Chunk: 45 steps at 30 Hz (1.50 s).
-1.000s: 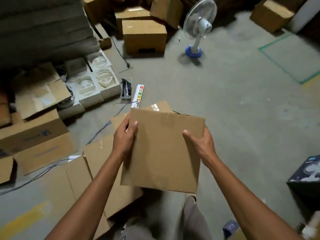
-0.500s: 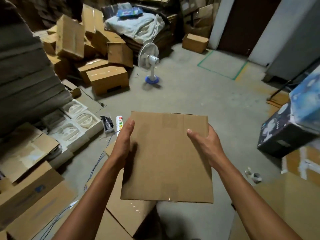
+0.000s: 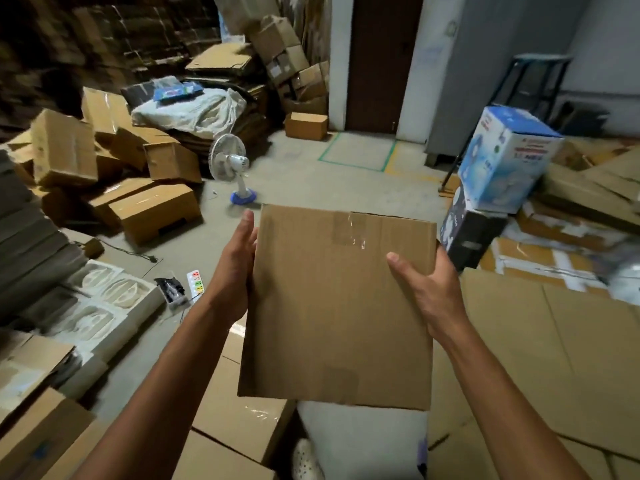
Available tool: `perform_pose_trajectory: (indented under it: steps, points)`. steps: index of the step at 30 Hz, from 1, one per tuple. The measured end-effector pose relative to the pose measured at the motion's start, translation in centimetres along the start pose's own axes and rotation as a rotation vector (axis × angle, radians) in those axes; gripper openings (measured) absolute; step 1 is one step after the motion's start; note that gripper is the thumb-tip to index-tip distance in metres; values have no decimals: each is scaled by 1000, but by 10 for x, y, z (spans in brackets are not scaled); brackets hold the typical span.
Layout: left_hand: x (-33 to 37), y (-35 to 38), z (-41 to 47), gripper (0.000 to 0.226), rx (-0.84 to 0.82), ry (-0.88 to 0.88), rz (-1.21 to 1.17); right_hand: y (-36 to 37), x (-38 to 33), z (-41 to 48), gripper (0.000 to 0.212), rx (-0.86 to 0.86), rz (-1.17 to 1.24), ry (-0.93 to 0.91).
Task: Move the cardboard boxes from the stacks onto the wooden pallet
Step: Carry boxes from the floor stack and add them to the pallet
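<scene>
I carry a plain brown cardboard box (image 3: 339, 306) in front of my chest, its taped top facing me. My left hand (image 3: 235, 271) presses flat against the box's left side, fingers straight and pointing up. My right hand (image 3: 427, 289) holds the right side, thumb laid across the top face and fingers wrapped behind the edge. More brown boxes (image 3: 156, 211) lie tumbled in a heap at the left. No wooden pallet shows in this view.
A white fan on a blue base (image 3: 232, 168) stands on the concrete floor ahead. A power strip (image 3: 195, 281) and cables lie at left. Blue printed boxes (image 3: 502, 161) stack at right above flattened cardboard (image 3: 536, 358). A dark door (image 3: 377, 64) is straight ahead.
My view has swung up and to the right, from the floor to the room's far door. The box stays held between both hands and now sits higher and more upright.
</scene>
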<state>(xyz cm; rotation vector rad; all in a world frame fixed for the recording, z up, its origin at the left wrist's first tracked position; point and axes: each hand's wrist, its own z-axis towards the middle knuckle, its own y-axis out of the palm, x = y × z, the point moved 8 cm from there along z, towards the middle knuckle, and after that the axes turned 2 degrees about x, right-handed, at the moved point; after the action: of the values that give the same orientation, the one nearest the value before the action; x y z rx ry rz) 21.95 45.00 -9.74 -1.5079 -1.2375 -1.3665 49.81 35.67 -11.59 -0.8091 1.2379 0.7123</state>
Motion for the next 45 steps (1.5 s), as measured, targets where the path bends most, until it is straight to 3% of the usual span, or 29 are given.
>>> perform_pose_trajectory:
  steps: [5, 9, 12, 14, 18, 22, 24, 27, 30, 31, 35, 39, 41, 45]
  points:
    - [-4, 6, -58, 87, -51, -161, -37, -30, -16, -85, 86, 44, -148, -17]
    - [-15, -15, -102, 56, 136, -250, -27, -31, -33, -151, 77, 69, -192, -47]
    - [-21, -31, -133, 37, 116, -234, -25, -28, -41, -200, 64, 149, -157, -51]
    - [-24, -47, -156, 38, 103, -221, -42, -21, -43, -232, 75, 175, -119, -16]
    - [-23, -77, -196, 28, 12, -122, -114, -1, -52, -292, 101, 184, -4, 170]
    - [-10, -97, -236, 18, -37, 7, -171, 18, -65, -341, 81, 111, 128, 425]
    - [0, -102, -253, 19, -91, 93, -164, 20, -63, -363, 90, 118, 183, 532]
    - [10, -98, -275, 41, -209, 209, -128, 18, -72, -389, 97, 166, 264, 555]
    - [16, -87, -293, 49, -276, 254, -131, 1, -82, -409, 95, 302, 284, 515]
    - [18, -81, -299, 52, -306, 261, -134, -8, -87, -417, 92, 349, 277, 498]
    - [22, -41, -327, 59, -439, 261, -145, -51, -101, -450, 36, 491, 282, 397]
    - [19, 17, -366, 39, -489, 204, -199, -112, -114, -496, 29, 643, 246, 312]
    - [9, 53, -388, 23, -524, 87, -254, -147, -117, -521, 29, 703, 246, 294]
    - [-12, 131, -447, 22, -676, -67, -235, -222, -124, -578, 30, 786, 213, 262]
